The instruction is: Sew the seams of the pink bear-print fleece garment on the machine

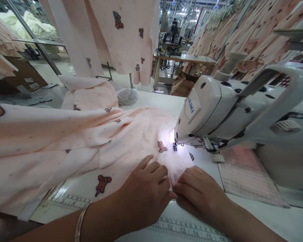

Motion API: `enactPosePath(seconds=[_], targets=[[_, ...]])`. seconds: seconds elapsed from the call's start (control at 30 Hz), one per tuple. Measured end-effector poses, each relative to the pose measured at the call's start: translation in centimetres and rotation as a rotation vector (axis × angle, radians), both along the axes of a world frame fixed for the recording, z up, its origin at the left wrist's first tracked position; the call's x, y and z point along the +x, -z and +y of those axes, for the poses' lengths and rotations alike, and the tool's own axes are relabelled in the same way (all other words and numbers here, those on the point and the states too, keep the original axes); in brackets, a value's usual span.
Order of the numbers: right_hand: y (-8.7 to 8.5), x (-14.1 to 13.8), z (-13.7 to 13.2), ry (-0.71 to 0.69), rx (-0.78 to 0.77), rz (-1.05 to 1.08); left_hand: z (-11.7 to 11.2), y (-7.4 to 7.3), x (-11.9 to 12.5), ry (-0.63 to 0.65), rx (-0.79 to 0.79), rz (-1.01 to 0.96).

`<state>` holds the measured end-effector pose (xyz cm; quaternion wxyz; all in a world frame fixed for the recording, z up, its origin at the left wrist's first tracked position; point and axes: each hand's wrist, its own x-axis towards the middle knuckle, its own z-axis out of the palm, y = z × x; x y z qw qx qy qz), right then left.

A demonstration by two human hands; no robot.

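Note:
Pale pink fabric point(131, 141) printed with brown bears spreads over the table and runs under the needle area of a white JUKI sewing machine point(207, 104). A lamp lights the cloth around the presser foot point(175, 146). My left hand point(148, 191), a bracelet at its wrist, lies on the fabric with fingers curled and pinches its near edge. Close beside it, my right hand point(199, 188) has its fingertips closed on the same edge, just in front of the presser foot. The exact fold between the fingertips is partly hidden.
A printed ruler strip point(181, 230) runs along the table's front. Pink checked cloth point(249, 171) lies right of the needle. Bear-print pieces point(131, 33) hang ahead, and more garments point(255, 40) hang at the right. Cardboard boxes point(184, 84) stand beyond the table.

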<state>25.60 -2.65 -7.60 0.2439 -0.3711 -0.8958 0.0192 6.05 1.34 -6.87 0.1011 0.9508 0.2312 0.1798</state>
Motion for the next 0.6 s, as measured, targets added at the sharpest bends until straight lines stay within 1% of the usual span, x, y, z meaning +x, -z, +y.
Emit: enactPosePath(seconds=[0.13,0.17,0.23,0.3,0.37,0.43,0.5,0.53,0.6], targets=[[-0.2,0.0,-0.6,0.042,-0.105,-0.026,-0.4,1.0,0.2,-0.075,0.101,0.029],[-0.3,0.1,-0.7,0.047,-0.131,-0.032,-0.4,1.3,0.3,-0.089,0.110,0.045],[-0.5,0.2,-0.7,0.057,-0.137,-0.038,-0.1,1.5,0.5,-0.097,0.089,0.081],[-0.6,0.5,-0.1,0.080,-0.108,-0.050,0.9,1.4,1.0,-0.085,0.072,0.108],[-0.5,1.1,1.0,0.125,-0.080,-0.071,2.6,1.2,1.6,-0.067,0.078,0.110],[-0.3,1.7,2.3,0.176,-0.084,-0.094,4.6,1.1,2.3,-0.059,0.076,0.081],[-0.2,2.2,3.2,0.210,-0.107,-0.110,6.0,1.0,2.9,-0.067,0.039,0.039],[-0.2,2.3,3.4,0.214,-0.124,-0.115,6.5,1.0,3.0,-0.065,0.012,0.022],[-0.1,2.4,3.3,0.208,-0.163,-0.105,6.5,0.8,3.0,-0.048,-0.037,0.015]])
